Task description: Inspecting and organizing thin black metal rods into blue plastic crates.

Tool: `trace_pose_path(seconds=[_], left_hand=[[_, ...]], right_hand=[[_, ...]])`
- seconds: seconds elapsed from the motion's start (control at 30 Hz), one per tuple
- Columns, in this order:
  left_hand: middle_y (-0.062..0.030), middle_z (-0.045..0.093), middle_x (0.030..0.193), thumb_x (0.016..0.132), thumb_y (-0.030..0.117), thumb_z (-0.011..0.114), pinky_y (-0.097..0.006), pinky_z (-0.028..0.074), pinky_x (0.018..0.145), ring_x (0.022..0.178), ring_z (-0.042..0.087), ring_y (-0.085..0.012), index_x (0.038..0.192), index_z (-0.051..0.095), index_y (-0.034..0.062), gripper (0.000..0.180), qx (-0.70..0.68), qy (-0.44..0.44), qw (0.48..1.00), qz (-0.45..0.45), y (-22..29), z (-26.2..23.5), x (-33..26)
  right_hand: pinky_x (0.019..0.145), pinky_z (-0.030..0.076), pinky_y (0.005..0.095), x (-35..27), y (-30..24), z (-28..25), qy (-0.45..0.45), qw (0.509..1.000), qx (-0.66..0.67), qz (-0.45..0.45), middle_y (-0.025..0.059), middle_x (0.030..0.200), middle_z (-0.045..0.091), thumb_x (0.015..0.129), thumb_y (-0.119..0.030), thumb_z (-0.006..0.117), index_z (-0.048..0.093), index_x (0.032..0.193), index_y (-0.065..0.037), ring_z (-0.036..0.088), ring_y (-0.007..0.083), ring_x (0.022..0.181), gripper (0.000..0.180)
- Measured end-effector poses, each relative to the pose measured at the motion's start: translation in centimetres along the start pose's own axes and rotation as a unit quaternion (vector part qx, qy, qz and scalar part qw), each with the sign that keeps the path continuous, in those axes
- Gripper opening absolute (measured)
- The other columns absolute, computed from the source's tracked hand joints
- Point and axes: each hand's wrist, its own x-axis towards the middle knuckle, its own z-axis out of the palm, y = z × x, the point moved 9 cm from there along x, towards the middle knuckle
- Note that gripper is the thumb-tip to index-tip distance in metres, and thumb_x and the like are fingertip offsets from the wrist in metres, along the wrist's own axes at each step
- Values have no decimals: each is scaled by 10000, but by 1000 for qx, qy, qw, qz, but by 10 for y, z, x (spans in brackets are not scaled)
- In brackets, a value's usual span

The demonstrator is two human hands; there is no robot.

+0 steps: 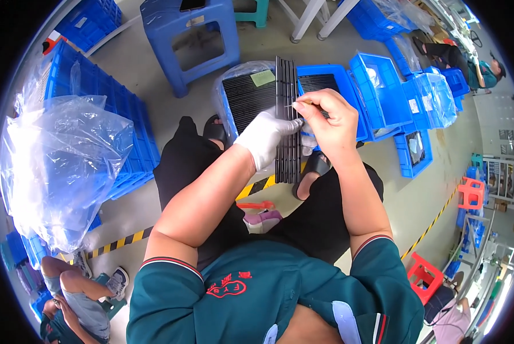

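Note:
My left hand (262, 139), in a whitish glove, is closed around a long bundle of black slotted strips (288, 155) held up in front of me. My bare right hand (336, 121) pinches a thin, needle-like tool (291, 106) whose tip is at the strips' face; most of it is hidden by my fingers. Just beyond the bundle are two blue bins: the left bin holds rows of similar black strips (245, 103) with a yellow-green paper slip (262, 78) on top, and the right bin (340, 74) holds more strips.
A blue plastic stool (171, 57) stands ahead. Tall stacked blue crates (105, 109) with a clear plastic bag (67, 172) are at my left. More blue bins (377, 92) lie to the right. A red stool (424, 278) and other people are farther off.

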Motion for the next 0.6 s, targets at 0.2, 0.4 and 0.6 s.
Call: trace_pose_path(seconds=[0.2,0.4,0.6], left_hand=[[-133,620,1022,893,-11,532,-428,579,819,900,667,-265,1195,509,5,303,28,-41,999,7,-1,3,3],[-110,589,955,889,14,521,-368,559,658,787,647,-227,1157,503,7,268,20,-16,1000,16,2,1,-1],[-113,594,926,886,4,517,-370,555,641,737,639,-221,1122,508,8,236,74,-2,997,23,7,0,-1]], right_hand=[[573,477,296,3,1,5,23,1000,-10,-8,67,707,644,702,-78,786,680,777,-47,613,207,644,134],[574,484,306,5,-13,5,27,998,-33,-48,69,707,647,690,-75,787,677,757,-47,616,223,646,133],[579,462,289,4,-22,13,8,991,-80,-109,56,722,646,710,-51,785,679,790,-29,606,185,667,134]])
